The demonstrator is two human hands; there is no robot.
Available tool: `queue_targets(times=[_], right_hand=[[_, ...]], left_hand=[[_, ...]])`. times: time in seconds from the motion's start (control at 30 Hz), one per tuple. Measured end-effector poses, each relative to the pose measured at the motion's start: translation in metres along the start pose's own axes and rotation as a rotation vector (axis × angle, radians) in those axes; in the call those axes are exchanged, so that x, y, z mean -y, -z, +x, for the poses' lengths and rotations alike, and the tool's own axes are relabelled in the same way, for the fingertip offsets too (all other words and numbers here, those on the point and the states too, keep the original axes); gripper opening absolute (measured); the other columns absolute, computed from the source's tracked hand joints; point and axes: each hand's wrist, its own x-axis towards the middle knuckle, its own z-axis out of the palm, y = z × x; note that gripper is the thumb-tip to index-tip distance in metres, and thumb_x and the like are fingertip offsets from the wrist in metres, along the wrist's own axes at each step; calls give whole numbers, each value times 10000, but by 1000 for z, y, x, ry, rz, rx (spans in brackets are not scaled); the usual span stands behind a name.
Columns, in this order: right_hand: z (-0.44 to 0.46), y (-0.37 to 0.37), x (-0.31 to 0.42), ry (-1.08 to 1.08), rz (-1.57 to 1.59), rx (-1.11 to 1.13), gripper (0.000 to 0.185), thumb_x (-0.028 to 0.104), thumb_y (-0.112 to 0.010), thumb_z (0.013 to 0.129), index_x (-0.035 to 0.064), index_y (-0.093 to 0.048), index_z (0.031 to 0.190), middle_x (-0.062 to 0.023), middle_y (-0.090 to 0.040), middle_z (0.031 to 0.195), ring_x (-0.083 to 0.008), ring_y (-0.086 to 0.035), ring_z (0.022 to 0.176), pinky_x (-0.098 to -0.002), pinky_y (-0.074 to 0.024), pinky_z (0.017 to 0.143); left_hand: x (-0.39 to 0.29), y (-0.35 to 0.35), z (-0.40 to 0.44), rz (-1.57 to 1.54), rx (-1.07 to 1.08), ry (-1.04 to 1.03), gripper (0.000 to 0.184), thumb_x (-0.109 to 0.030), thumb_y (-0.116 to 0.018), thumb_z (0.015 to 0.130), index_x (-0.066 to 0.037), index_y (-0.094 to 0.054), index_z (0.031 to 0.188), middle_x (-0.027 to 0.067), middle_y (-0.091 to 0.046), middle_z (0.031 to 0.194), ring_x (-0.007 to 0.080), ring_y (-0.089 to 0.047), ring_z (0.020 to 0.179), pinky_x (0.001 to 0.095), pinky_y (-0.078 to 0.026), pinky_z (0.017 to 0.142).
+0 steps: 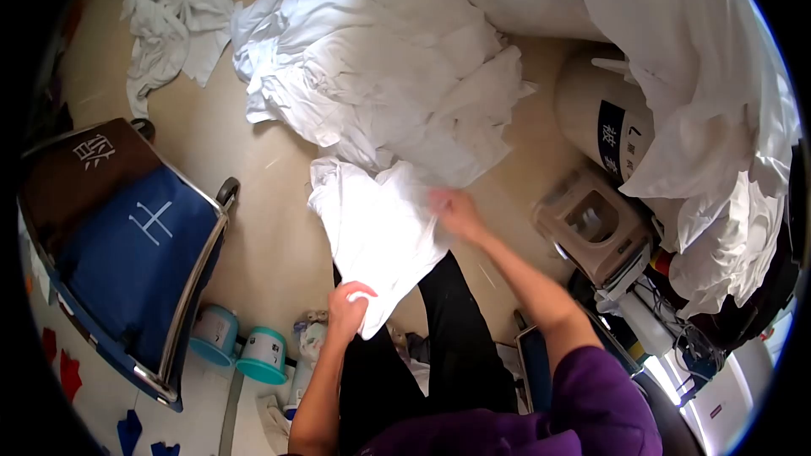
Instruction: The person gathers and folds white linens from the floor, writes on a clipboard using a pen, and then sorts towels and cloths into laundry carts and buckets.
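Note:
A white cloth hangs over my lap and legs, its far end near the pile of white laundry on the floor. My left hand is closed around the near left corner, fingers bunching the fabric. At the right edge of the same cloth is my right hand, smeared by motion, so whether its fingers grip the fabric cannot be made out. The kind of cloth item is not clear from its folds.
Left stands a metal-framed cart with a blue and brown fabric cover; two teal buckets sit beside it. Another white cloth lies far left. On the right are a beige plastic box, a labelled white bin and draped white sheets.

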Motion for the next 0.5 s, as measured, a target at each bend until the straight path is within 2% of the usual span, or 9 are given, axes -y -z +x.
queue_targets(times=[0.07, 0.1, 0.13, 0.17, 0.27, 0.3, 0.4, 0.43, 0.5], right_hand=[[72, 28, -44, 33, -493, -403, 553, 171, -658, 784, 74, -551, 1317, -173, -612, 1213, -393, -512, 1181, -484, -403, 1043], [110, 55, -48, -32, -570, -511, 546, 151, -651, 767, 44, -531, 1289, -198, -591, 1217, -405, -489, 1196, -504, -397, 1038], [150, 84, -65, -41, -516, -642, 549, 155, -657, 754, 22, -506, 1264, -215, -551, 1256, -397, -470, 1215, -523, -410, 1015], [181, 112, -57, -235, -477, -813, 581, 170, -669, 752, 18, -473, 1278, -213, -512, 1306, -395, -455, 1229, -519, -421, 1005], [224, 183, -15, -611, -108, -966, 733, 280, -754, 723, 28, -451, 1342, -183, -501, 1357, -369, -467, 1259, -459, -405, 1054], [245, 200, -32, -605, -110, -961, 733, 280, -754, 723, 28, -451, 1342, -183, -501, 1357, -369, -467, 1259, -459, -405, 1054], [290, 236, -107, -290, -81, -496, 713, 383, -774, 721, 46, -535, 1303, -181, -560, 1331, -330, -556, 1197, -408, -427, 1036], [276, 225, -100, -303, -81, -484, 713, 383, -774, 721, 46, -535, 1303, -181, -560, 1331, -330, -556, 1197, -408, -427, 1036], [231, 192, -74, -100, -528, -509, 610, 383, -726, 800, 35, -545, 1267, -221, -597, 1256, -380, -595, 1116, -446, -469, 960]], left_hand=[[15, -2, -6, 24, -33, 14, 266, 45, -467, 667, -22, -709, 755, 70, -633, 690, 138, -550, 645, 274, -432, 635], [27, -2, -7, 73, -146, -94, 260, 54, -455, 656, -22, -692, 733, 78, -625, 681, 157, -563, 672, 279, -437, 665], [39, -2, -8, 119, -263, -201, 254, 62, -444, 645, -22, -674, 710, 86, -617, 671, 176, -576, 700, 283, -442, 695], [47, 0, -9, 121, -259, -195, 254, 62, -444, 645, -22, -674, 710, 86, -617, 671, 176, -576, 700, 283, -442, 695], [61, 3, -16, 110, -299, -42, 228, 62, -448, 629, -19, -654, 681, 109, -606, 661, 214, -588, 744, 294, -446, 749], [65, 2, -18, 118, -299, -29, 223, 61, -448, 631, -18, -652, 676, 109, -608, 665, 214, -587, 740, 294, -446, 755], [71, -10, -8, 103, -306, 31, 209, 55, -449, 640, -16, -644, 661, 108, -611, 670, 215, -584, 733, 289, -443, 763], [68, -12, -10, 87, -298, 81, 201, 50, -449, 647, -16, -639, 652, 105, -612, 670, 216, -583, 731, 285, -439, 766], [61, -21, -11, 120, -302, 40, 168, 20, -473, 679, -11, -638, 672, 78, -610, 675, 192, -573, 717, 273, -434, 759]])
